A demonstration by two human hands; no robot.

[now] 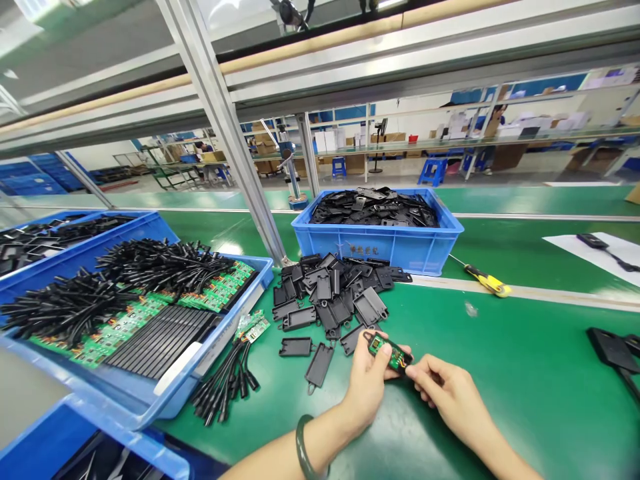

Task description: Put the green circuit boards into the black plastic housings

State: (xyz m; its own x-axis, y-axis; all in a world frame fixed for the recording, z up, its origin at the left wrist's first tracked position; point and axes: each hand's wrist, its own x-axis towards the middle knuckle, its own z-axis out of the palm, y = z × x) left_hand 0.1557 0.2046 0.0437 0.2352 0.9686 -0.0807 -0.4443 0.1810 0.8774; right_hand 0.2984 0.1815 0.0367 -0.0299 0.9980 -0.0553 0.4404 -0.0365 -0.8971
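Well, the green circuit board [397,359] sits in a small black casing [369,337], held over the green worktop [530,380]. The left hand [367,380] grips it, thumb across the board's face and fingers closed round the casing. The right hand [447,393] has thumb and index finger nearly together at the casing's 4 o'clock end, beside the coloured wires; whether they pinch a wire is too small to tell. A dark green bangle [303,445] circles the left wrist.

Taking the held board as the clock's centre, a loose heap of black casings [330,293] lies at 10 o'clock, with a few single ones nearer the left hand. At 12 o'clock, behind the heap, stands a blue bin [420,250] full of black plastic parts [375,207]. A screwdriver [487,280] with a yellow and black handle lies at 2 o'clock; farther out that way is a sheet of white paper [620,250] bearing a black device with a cable [595,241]. Another black device [607,347] rests at 3 o'clock.

Around 9 o'clock, several cabled boards [227,380] lie on the worktop just beside a blue tray [185,393], which carries rows of green boards with black cables [165,267].
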